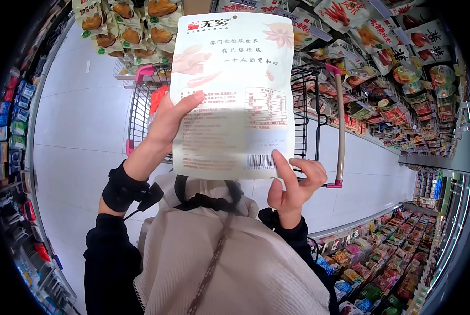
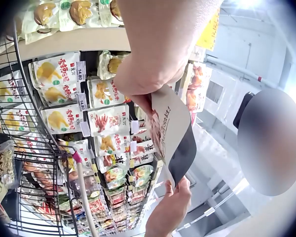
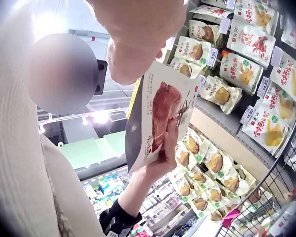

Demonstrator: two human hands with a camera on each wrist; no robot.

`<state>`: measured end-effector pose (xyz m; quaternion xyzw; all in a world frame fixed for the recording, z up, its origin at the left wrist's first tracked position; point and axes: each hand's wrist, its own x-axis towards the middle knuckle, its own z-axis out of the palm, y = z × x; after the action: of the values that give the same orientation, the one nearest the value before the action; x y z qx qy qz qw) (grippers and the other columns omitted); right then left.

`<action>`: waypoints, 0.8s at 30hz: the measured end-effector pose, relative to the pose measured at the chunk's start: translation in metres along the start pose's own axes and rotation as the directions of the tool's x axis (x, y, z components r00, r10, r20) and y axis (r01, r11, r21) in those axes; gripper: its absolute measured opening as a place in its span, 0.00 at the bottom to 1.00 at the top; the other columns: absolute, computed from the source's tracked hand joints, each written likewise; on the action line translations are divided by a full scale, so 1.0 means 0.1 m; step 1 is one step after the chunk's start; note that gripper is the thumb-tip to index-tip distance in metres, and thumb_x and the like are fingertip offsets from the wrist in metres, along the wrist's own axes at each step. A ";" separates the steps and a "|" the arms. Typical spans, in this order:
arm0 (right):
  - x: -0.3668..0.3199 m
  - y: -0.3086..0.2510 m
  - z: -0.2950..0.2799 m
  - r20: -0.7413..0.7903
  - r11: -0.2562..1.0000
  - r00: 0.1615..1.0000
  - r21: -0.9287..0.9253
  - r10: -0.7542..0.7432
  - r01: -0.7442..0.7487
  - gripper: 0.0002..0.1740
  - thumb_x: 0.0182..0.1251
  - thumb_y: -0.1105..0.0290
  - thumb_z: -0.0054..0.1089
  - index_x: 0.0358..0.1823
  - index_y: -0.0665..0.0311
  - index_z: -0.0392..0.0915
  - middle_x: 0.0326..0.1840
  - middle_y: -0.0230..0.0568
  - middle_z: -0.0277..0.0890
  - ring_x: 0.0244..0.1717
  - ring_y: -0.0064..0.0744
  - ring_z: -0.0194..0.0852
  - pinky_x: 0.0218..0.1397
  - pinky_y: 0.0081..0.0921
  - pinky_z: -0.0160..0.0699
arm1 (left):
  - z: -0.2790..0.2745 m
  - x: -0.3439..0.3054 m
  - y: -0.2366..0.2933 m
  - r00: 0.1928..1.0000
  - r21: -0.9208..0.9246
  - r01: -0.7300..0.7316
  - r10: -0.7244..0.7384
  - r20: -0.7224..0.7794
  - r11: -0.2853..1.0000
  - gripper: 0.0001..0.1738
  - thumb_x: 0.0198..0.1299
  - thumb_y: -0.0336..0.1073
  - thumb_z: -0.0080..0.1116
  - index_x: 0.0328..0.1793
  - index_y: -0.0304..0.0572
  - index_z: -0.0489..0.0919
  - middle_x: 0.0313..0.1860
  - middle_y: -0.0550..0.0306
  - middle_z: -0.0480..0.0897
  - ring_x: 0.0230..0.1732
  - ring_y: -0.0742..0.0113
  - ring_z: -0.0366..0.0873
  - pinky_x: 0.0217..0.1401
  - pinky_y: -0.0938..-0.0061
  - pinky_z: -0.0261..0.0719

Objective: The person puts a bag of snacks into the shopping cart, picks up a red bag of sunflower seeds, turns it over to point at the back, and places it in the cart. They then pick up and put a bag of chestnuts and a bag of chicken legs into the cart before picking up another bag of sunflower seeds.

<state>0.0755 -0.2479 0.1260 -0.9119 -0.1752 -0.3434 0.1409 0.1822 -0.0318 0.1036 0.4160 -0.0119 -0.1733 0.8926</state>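
Note:
A large pale snack pouch (image 1: pixel 229 126) is held upright before the chest, its text-covered back facing the head camera. My left hand (image 1: pixel 166 121) grips its left edge, thumb across the back. In the right wrist view, the left hand's fingers (image 3: pixel 171 140) lie over the pouch's front (image 3: pixel 160 116), which carries a reddish-brown meat picture. My right hand (image 1: pixel 299 181) is at the lower right corner, its index fingertip right at the barcode (image 1: pixel 259 160). Its thumb is apart from the index finger, and the other fingers bend loosely beside the pouch's edge.
Behind the pouch stands a wire shopping cart (image 1: pixel 311 121) with pink corners and goods inside. Hanging snack packs (image 1: pixel 371 52) fill the shelves at the back right, and yellow-brown packs (image 1: pixel 124 26) hang at the back left. Low bins of packets (image 1: pixel 387 262) line the lower right.

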 end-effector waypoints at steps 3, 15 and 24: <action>-0.05 0.02 -0.01 -0.042 1.000 0.999 -0.017 -0.010 0.009 0.19 0.58 0.58 0.42 0.41 0.57 0.80 0.37 0.35 0.60 0.41 0.35 0.54 0.46 0.31 0.56 | 0.00 -0.01 0.01 1.000 -0.010 0.004 -0.004 -0.007 1.000 0.30 0.53 0.35 0.55 0.59 0.31 0.59 0.51 0.51 0.71 0.48 0.70 0.71 0.50 0.76 0.70; -0.06 0.02 0.00 -0.041 1.000 0.999 0.008 -0.015 0.016 0.18 0.58 0.61 0.43 0.41 0.59 0.79 0.37 0.36 0.61 0.40 0.35 0.56 0.45 0.30 0.58 | -0.02 -0.02 0.01 1.000 -0.029 0.024 -0.024 -0.002 0.999 0.30 0.53 0.34 0.56 0.60 0.31 0.59 0.52 0.52 0.71 0.50 0.69 0.70 0.51 0.77 0.69; -0.46 0.47 0.51 0.197 0.879 0.909 0.246 0.368 -0.409 0.18 0.51 0.79 0.48 0.47 0.66 0.72 0.43 0.46 0.63 0.44 0.41 0.63 0.47 0.30 0.63 | -0.82 0.10 0.03 0.989 0.666 -0.127 0.146 0.029 0.735 0.18 0.56 0.34 0.54 0.50 0.31 0.70 0.42 0.57 0.77 0.42 0.74 0.72 0.46 0.79 0.70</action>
<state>0.0923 -0.2810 0.0518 -0.9213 -0.0452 -0.2126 0.3223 0.2065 0.0272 0.0514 0.7071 -0.0921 -0.0865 0.6957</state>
